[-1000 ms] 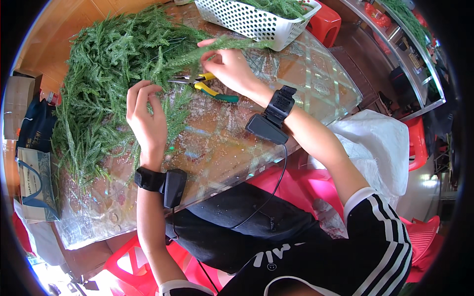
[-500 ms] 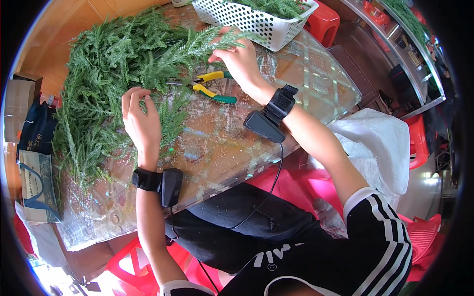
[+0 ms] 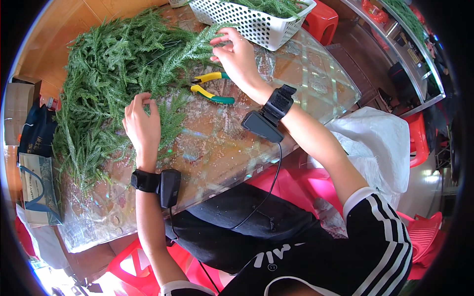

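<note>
A large heap of green artificial pine sprigs (image 3: 108, 64) covers the left part of the table. One frosted-looking pine sprig (image 3: 185, 55) lies across the heap's right side, its tip beside the fingers of my right hand (image 3: 237, 56). That hand has its fingers spread and seems to touch the sprig only lightly, if at all. Over the heap's near edge hovers my left hand (image 3: 142, 123), fingers loosely bent with the thumb apart, and I see nothing held in it. Between the two hands lie cutting pliers (image 3: 212, 93) with yellow and green handles, their jaws pointing at the heap.
A white perforated basket (image 3: 256, 29) with more sprigs stands at the far edge. The table (image 3: 217, 143) has a clear cover strewn with pale flecks. Paper bags (image 3: 37, 182) stand at the left, a red stool (image 3: 321, 22) behind, a white sack (image 3: 370, 148) at the right.
The frosted sprig has shifted left and down onto the heap, away from between my right fingers. My left hand has drawn slightly nearer to me, its fingers a little looser.
</note>
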Available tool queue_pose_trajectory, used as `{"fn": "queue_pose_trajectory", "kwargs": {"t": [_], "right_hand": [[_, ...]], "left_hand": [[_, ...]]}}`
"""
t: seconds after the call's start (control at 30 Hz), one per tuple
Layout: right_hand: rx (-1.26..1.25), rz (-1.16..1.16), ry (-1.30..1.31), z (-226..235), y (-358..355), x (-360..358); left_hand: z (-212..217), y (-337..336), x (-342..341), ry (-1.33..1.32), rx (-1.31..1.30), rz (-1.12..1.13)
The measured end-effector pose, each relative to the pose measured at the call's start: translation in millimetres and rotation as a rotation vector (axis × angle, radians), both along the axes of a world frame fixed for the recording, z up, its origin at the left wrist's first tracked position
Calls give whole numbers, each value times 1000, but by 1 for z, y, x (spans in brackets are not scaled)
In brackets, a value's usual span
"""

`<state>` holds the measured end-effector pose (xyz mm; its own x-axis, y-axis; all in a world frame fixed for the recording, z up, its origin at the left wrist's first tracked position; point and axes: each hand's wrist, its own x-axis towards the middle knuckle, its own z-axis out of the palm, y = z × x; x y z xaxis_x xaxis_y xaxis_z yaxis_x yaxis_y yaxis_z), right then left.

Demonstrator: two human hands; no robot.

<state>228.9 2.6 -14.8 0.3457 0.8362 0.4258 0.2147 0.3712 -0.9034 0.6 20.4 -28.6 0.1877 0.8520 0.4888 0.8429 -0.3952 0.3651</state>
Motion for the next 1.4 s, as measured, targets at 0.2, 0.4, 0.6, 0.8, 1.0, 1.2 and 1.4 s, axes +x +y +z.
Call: {"fn": "queue_pose_trajectory", "kwargs": {"t": [0.2, 0.4, 0.6, 0.8, 1.0, 1.2, 1.4], "right_hand": [[127, -206, -472, -1, -1, -6], [166, -324, -719, -4, -3, -11], [179, -354, -867, 0, -8, -12], [317, -364, -922, 2, -12, -22], [309, -316, -921, 3, -15, -29], [281, -353, -921, 2, -14, -27], [172, -166, -465, -1, -6, -17]], "left_hand": [[-2, 1, 0, 44, 64, -9], [3, -1, 2, -6, 29, -72], [28, -22, 22, 0, 226, -640], [35, -41, 37, 145, 211, -866], [27, -33, 36, 136, 279, -784], [6, -13, 20, 8, 122, -391], [2, -6, 7, 173, 55, -48]]}}
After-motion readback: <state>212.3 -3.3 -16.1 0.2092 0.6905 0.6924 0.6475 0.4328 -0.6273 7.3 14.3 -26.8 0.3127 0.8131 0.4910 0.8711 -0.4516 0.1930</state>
